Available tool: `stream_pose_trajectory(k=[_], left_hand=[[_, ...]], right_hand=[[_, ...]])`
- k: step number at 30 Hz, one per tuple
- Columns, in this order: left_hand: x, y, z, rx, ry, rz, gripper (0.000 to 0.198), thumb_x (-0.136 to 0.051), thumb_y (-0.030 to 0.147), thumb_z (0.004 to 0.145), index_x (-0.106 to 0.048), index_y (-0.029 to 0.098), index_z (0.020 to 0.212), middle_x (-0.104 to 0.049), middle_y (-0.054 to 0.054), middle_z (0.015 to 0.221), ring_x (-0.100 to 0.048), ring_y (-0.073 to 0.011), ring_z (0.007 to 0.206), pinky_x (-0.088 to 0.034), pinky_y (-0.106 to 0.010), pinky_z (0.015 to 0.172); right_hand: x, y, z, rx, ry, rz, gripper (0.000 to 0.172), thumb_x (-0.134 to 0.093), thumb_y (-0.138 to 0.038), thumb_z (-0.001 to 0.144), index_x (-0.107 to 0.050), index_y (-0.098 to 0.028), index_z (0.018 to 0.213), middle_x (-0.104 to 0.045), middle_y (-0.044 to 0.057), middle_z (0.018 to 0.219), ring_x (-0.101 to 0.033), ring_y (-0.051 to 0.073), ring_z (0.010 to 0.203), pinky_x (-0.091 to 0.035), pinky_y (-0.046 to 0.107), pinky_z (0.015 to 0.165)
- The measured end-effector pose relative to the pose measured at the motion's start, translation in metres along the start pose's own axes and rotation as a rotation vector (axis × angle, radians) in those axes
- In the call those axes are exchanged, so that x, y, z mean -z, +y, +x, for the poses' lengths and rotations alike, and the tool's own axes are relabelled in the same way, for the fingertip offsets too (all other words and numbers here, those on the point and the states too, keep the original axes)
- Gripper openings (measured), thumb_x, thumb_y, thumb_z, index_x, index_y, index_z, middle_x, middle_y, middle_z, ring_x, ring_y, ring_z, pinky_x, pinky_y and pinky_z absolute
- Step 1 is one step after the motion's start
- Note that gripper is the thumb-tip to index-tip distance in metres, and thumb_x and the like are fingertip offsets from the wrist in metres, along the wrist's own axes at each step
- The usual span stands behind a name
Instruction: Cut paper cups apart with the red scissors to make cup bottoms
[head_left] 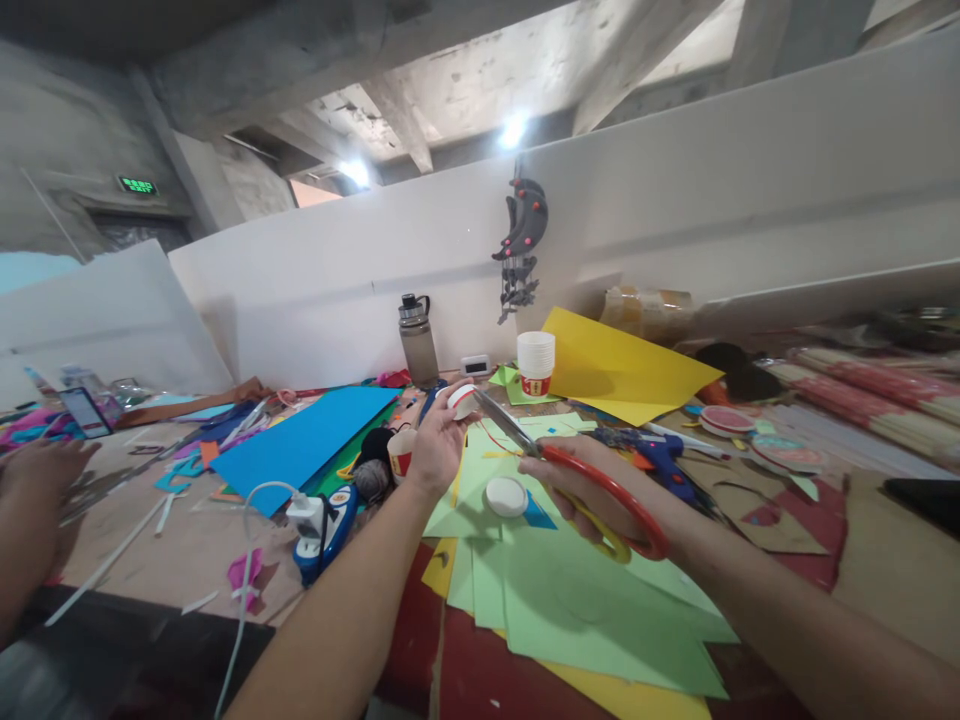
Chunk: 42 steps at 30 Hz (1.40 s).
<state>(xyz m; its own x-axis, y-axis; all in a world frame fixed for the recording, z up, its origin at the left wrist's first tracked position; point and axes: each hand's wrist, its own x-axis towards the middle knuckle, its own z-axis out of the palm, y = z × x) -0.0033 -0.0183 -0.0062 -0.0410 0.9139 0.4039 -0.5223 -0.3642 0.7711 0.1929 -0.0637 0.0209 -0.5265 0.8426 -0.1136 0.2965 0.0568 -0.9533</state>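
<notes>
My left hand [439,440] is raised over the table, its fingers wrapped round a white paper cup piece [463,401] with a red band. In my right hand [581,490] is a pair of scissors [517,428] with a red and a yellow handle. Their blades point at the cup piece; whether they touch it I cannot tell. Below lies a white round disc [506,497] beside a blue paper scrap [538,512], on light green sheets [600,610]. Another paper cup [402,455] is partly hidden behind my left wrist.
Stacked paper cups [535,362], yellow card [630,370] and a water bottle [418,343] stand farther back. Blue card [307,445] and a power strip [324,545] with a white cable are at left. A blue glue gun [664,462] lies right. Another person's hand [49,470] is far left.
</notes>
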Motion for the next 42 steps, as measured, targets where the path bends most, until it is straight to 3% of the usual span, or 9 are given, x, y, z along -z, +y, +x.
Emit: stream_pose_trajectory(k=[9,23,31,36,42], left_hand=[[0.0,0.001,-0.001,0.008,-0.004,0.015,0.044,-0.048,0.015,0.074,-0.06,0.017,0.116,-0.067,-0.009,0.108,-0.06,-0.0211,0.102,-0.046,-0.031,0.085],[-0.001,0.002,-0.001,0.006,-0.016,0.032,0.044,-0.048,0.014,0.073,-0.061,0.015,0.115,-0.067,-0.01,0.109,-0.059,-0.0219,0.104,-0.045,-0.032,0.087],[-0.003,0.002,0.0,-0.002,0.031,0.048,0.033,-0.057,0.031,0.082,-0.063,0.018,0.111,-0.068,-0.009,0.106,-0.062,-0.0203,0.099,-0.048,-0.029,0.08],[-0.002,0.0,0.001,-0.021,-0.006,0.06,0.032,-0.06,0.031,0.081,-0.064,0.019,0.11,-0.069,-0.009,0.106,-0.062,-0.0199,0.099,-0.049,-0.029,0.079],[-0.001,0.003,0.001,0.007,0.039,0.054,0.029,-0.06,0.031,0.08,-0.066,0.017,0.105,-0.068,-0.01,0.108,-0.062,-0.0207,0.101,-0.049,-0.03,0.082]], right_hand=[[0.001,0.004,0.001,0.047,0.004,-0.008,0.035,-0.049,-0.048,0.082,-0.039,-0.022,0.062,-0.045,-0.007,0.042,-0.043,0.008,0.028,-0.028,0.018,0.028],[0.001,0.002,0.0,0.074,-0.019,-0.041,0.034,-0.048,-0.045,0.083,-0.038,-0.022,0.059,-0.043,-0.006,0.037,-0.04,0.008,0.027,-0.031,0.02,0.03],[0.0,-0.002,-0.003,0.08,-0.003,-0.05,0.035,-0.051,-0.045,0.081,-0.037,-0.023,0.057,-0.04,-0.007,0.034,-0.037,0.008,0.025,-0.03,0.02,0.029],[0.001,-0.007,-0.005,0.052,0.016,-0.068,0.033,-0.051,-0.042,0.08,-0.037,-0.022,0.058,-0.039,-0.008,0.034,-0.037,0.007,0.024,-0.027,0.019,0.028],[-0.002,0.0,0.0,0.048,0.059,-0.129,0.028,-0.054,-0.045,0.079,-0.042,-0.022,0.067,-0.041,-0.009,0.039,-0.038,0.007,0.026,-0.027,0.018,0.028]])
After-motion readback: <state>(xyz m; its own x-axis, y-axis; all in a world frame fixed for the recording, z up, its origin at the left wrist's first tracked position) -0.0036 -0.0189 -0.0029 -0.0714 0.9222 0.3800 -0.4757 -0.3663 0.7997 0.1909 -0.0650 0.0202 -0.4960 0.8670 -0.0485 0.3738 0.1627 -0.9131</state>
